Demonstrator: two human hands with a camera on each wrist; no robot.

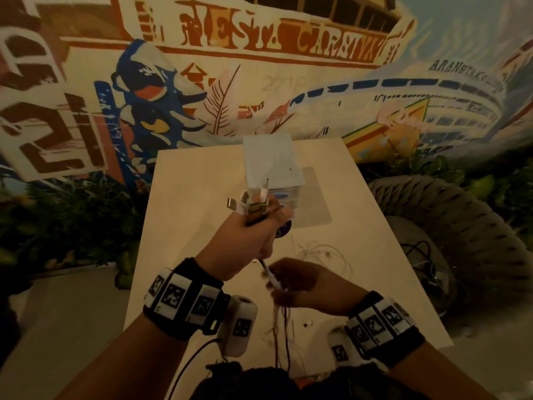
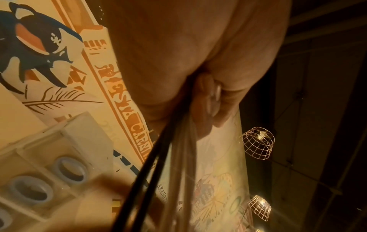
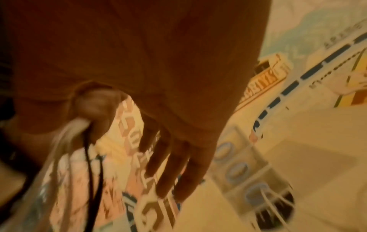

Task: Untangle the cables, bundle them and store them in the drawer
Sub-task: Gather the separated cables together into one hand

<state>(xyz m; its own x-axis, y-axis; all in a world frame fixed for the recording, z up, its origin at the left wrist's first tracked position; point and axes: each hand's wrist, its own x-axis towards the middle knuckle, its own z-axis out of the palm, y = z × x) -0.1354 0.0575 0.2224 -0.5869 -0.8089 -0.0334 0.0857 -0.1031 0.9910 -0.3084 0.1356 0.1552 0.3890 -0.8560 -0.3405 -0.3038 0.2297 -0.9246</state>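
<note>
- My left hand (image 1: 245,241), centre of the head view, is fisted round a gathered bunch of cables (image 1: 281,310); their plugs (image 1: 253,202) fan out above the fist and the strands hang below it toward the bottom of the frame.
- In the left wrist view the fingers (image 2: 210,100) are curled tight on dark and pale strands, so the grip looks firm.
- My right hand (image 1: 305,287), just below and right of the left, pinches the hanging strands between thumb and forefinger; in the right wrist view the other fingers (image 3: 172,164) are spread and loose.
- I judge the untangling mostly done for this bunch: the plug ends are lined up and the strands fall roughly parallel.
- Bundling is not done: I see no coil and no tie on the bunch.
- More thin white cable (image 1: 320,252) lies loose on the table (image 1: 184,197), right of centre, apart from the bunch; it is left to sort.
- A dark cable (image 1: 418,249) lies off the table at the right edge; I cannot tell whether it belongs to the job.
- The small drawer unit (image 1: 274,166) stands at the table's far end, upper centre; the right wrist view shows pale strands at its lowest drawer, though blur hides whether that one is open.
- Storing is left for the cables in hand.
</note>
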